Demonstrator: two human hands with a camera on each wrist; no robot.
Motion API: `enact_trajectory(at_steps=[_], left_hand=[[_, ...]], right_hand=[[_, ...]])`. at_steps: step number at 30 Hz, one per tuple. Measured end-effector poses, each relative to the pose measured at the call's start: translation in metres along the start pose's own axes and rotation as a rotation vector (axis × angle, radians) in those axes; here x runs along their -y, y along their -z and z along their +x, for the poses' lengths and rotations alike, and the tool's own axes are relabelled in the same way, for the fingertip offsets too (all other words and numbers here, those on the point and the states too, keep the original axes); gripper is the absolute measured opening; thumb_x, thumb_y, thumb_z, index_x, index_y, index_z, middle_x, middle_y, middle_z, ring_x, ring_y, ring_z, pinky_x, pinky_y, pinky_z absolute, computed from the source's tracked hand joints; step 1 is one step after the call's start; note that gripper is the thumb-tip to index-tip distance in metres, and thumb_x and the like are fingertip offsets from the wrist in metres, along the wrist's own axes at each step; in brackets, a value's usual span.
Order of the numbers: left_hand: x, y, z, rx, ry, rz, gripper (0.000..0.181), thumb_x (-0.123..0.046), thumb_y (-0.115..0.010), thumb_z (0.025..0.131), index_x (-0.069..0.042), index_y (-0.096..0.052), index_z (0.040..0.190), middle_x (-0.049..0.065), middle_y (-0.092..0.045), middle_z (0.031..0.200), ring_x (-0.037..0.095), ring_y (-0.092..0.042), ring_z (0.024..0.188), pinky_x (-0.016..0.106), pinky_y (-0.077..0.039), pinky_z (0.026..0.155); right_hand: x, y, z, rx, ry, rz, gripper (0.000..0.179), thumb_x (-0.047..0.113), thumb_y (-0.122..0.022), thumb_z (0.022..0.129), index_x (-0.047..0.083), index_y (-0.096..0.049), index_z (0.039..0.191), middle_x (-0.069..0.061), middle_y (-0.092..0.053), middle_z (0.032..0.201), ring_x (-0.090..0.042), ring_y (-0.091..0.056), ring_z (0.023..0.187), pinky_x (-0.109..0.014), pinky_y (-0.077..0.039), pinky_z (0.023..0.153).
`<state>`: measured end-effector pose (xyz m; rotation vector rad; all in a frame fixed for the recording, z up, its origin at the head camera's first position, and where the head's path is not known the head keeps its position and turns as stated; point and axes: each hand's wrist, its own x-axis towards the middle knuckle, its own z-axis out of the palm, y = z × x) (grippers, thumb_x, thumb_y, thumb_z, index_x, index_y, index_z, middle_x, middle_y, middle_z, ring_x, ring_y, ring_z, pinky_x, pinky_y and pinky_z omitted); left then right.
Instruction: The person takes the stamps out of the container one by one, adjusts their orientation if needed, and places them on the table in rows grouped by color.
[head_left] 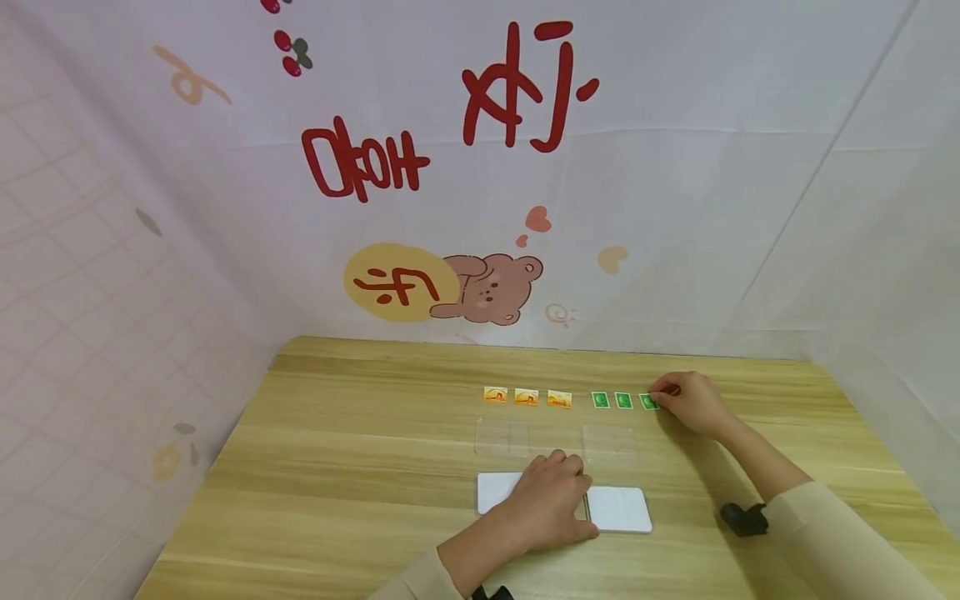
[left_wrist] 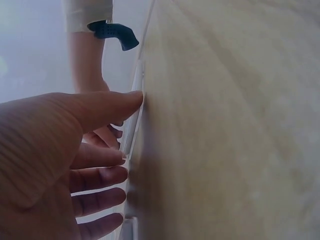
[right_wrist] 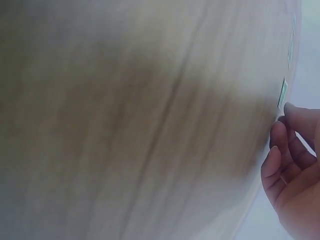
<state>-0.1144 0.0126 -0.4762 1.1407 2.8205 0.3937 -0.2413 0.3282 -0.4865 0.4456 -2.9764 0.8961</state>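
Observation:
My right hand (head_left: pixel 693 404) pinches the edge of the rightmost green stamp (head_left: pixel 648 402) between thumb and index finger. The right wrist view shows that stamp (right_wrist: pixel 283 93) right at the thumb tip. Two more green stamps (head_left: pixel 624 401) lie in line to its left. My left hand (head_left: pixel 549 504) rests over two flat white rectangular pieces, covering part of the left one (head_left: pixel 495 488). Its thumb lies at the near left corner of the right one (head_left: pixel 619 509). In the left wrist view, the left hand's fingers (left_wrist: pixel 100 177) are fairly straight and spread along the pieces' edges.
Three orange stamps (head_left: pixel 527 397) form a row left of the green ones. Between stamps and white pieces lie two clear plastic rectangles, one left (head_left: pixel 501 438) and one right (head_left: pixel 609 444). Printed white cloth (head_left: pixel 660 208) stands behind the wooden table (head_left: pixel 337 467).

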Motion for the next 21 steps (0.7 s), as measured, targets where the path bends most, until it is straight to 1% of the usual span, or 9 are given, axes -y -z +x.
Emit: enact_trajectory(at_steps=[5,7,10,13,15,18,21], left_hand=[[0.005,0.001,-0.003,0.02,0.001,-0.053,0.049,-0.052,-0.083,0.085,-0.017,-0.076,0.118,-0.013,-0.054,0.098,0.005,-0.042,0.088,0.02,-0.036,0.076],[0.008,0.002,-0.005,0.009,0.002,-0.066,0.047,-0.051,-0.082,0.088,-0.017,-0.075,0.119,-0.012,-0.055,0.1,0.005,-0.044,0.089,0.02,-0.038,0.077],[0.016,0.009,-0.009,-0.03,0.002,-0.073,0.047,-0.047,-0.079,0.092,-0.015,-0.073,0.126,-0.009,-0.059,0.107,0.006,-0.048,0.094,0.022,-0.042,0.082],[0.026,0.024,-0.015,-0.087,0.017,-0.089,0.049,-0.044,-0.076,0.096,-0.014,-0.07,0.134,-0.005,-0.062,0.119,0.01,-0.054,0.106,0.027,-0.046,0.091],[0.034,0.037,-0.021,-0.13,0.039,-0.109,0.053,-0.042,-0.075,0.097,-0.012,-0.067,0.139,-0.002,-0.062,0.128,0.014,-0.056,0.116,0.034,-0.046,0.1],[0.051,0.055,-0.031,-0.197,0.087,-0.116,0.058,-0.044,-0.076,0.095,-0.011,-0.065,0.141,0.004,-0.061,0.138,0.024,-0.055,0.13,0.046,-0.041,0.112],[0.07,0.068,-0.042,-0.248,0.152,-0.12,0.064,-0.047,-0.077,0.094,-0.009,-0.063,0.143,0.01,-0.057,0.147,0.032,-0.05,0.139,0.053,-0.034,0.118]], right_hand=[[0.001,0.005,-0.006,-0.021,-0.021,0.008,0.009,0.008,-0.072,0.098,0.002,-0.079,0.099,-0.004,-0.074,0.091,-0.018,-0.062,0.08,-0.03,-0.049,0.066],[0.005,0.009,-0.01,-0.033,-0.024,0.016,0.011,0.009,-0.071,0.099,0.001,-0.078,0.101,-0.005,-0.074,0.091,-0.018,-0.062,0.08,-0.03,-0.049,0.064],[0.012,0.015,-0.017,-0.056,-0.013,0.03,0.015,0.01,-0.07,0.101,-0.002,-0.077,0.105,-0.007,-0.074,0.092,-0.019,-0.063,0.08,-0.029,-0.05,0.063],[0.018,0.021,-0.028,-0.075,-0.006,0.034,0.02,0.012,-0.067,0.103,-0.004,-0.075,0.11,-0.011,-0.075,0.097,-0.025,-0.067,0.084,-0.03,-0.052,0.065],[0.021,0.026,-0.035,-0.086,-0.005,0.025,0.023,0.014,-0.065,0.105,-0.005,-0.074,0.114,-0.014,-0.076,0.101,-0.03,-0.069,0.089,-0.031,-0.053,0.067],[0.024,0.032,-0.044,-0.09,-0.008,0.014,0.027,0.019,-0.064,0.106,-0.004,-0.072,0.119,-0.016,-0.075,0.108,-0.038,-0.07,0.097,-0.034,-0.055,0.068],[0.027,0.037,-0.05,-0.081,-0.011,0.012,0.033,0.023,-0.064,0.106,-0.003,-0.07,0.126,-0.019,-0.074,0.112,-0.041,-0.07,0.1,-0.036,-0.056,0.07]])
